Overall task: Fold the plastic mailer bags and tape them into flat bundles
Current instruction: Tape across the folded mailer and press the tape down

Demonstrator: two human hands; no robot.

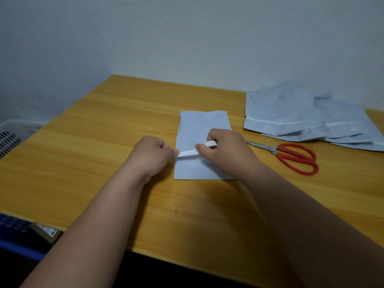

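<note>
Table (104,142) first, since it takes up most of the shot: yellow wood-grain top, pushed into a corner of plain pale wall (187,38). Over at 2 o'clock sits a loose heap of unfolded mailer bags (301,115), pale blue-grey, overlapping each other, with white seal strips showing along their near edges. Dead centre, lying flat on the table, is the folded mailer bag (199,125), a narrow upright rectangle, well apart from the heap.

Both hands are working right over the lower half of that folded bag, close together but not touching. The right hand (226,150) is curled around a small roll of white tape (209,144), thumb on top of it. The left hand (153,154) is at 9 o'clock from the roll and pinches the free end of the tape strip (188,153) between thumb and fingertips, so the strip is stretched tight between the two hands, across the bag's left edge.

Red-handled scissors (295,156) lie flat at 3 o'clock from the bag, just in front of the heap, blades pointing toward the right hand. Off the table edge at 9 o'clock there's a white perforated basket (10,134), and a blue crate (14,227) down at 8 o'clock.
</note>
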